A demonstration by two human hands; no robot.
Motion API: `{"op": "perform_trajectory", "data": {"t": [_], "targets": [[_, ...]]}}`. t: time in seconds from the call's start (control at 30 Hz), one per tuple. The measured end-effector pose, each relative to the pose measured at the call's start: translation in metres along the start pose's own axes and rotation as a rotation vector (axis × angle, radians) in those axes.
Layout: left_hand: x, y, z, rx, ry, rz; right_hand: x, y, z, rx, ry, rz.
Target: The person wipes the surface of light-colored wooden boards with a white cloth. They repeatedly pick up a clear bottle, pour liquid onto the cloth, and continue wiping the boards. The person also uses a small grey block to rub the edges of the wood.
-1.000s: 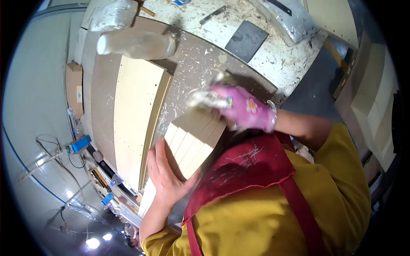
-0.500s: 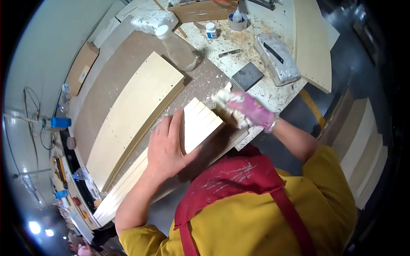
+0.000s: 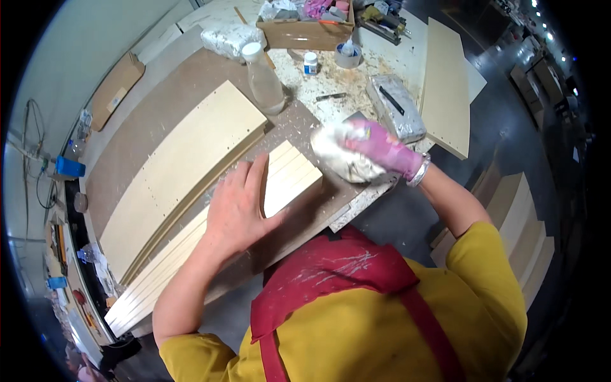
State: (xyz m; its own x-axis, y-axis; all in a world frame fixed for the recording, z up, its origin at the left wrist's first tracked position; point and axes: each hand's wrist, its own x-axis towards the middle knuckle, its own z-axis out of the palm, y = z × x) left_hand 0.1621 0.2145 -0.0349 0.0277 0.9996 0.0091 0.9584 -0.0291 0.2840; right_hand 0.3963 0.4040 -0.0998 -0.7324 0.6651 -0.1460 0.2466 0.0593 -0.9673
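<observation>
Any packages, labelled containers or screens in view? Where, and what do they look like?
Cardboard box: bench far edge, brown, open, full of oddments.
Clear plastic bottle: standing by the pale panel, white cap.
Small jar: before the box, white with blue label.
Wrapped bundle: beyond the gloved right hand, clear plastic.
No screens.

Pale cream grooved wooden panel (image 3: 280, 184), bare left hand (image 3: 238, 207), pink glove on right hand (image 3: 385, 149), white-grey cloth (image 3: 344, 156), brown workbench (image 3: 153, 121) speckled with sawdust, clear plastic bottle (image 3: 264, 79) with white cap, red apron (image 3: 344, 280) with white streaks, mustard yellow shirt (image 3: 484, 299)
</observation>
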Motion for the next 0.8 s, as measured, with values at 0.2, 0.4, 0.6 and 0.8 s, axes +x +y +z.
{"op": "perform_trajectory", "data": {"t": [0.2, 0.4, 0.6, 0.8], "targets": [[-0.002, -0.001, 0.004, -0.002, 0.032, 0.001, 0.008, -0.030, 0.062, -0.105, 0.004, -0.446], [-0.003, 0.002, 0.000, -0.040, 0.033, -0.005, 0.028, 0.057, 0.040, 0.506, -0.025, 0.089], [0.002, 0.006, -0.001, -0.032, 0.015, -0.020, 0.046, 0.057, 0.029, 0.561, 0.046, 0.066], [-0.007, -0.008, 0.010, -0.074, 0.074, 0.028, 0.034, 0.023, 0.023, -0.406, -0.118, -0.113]]}}
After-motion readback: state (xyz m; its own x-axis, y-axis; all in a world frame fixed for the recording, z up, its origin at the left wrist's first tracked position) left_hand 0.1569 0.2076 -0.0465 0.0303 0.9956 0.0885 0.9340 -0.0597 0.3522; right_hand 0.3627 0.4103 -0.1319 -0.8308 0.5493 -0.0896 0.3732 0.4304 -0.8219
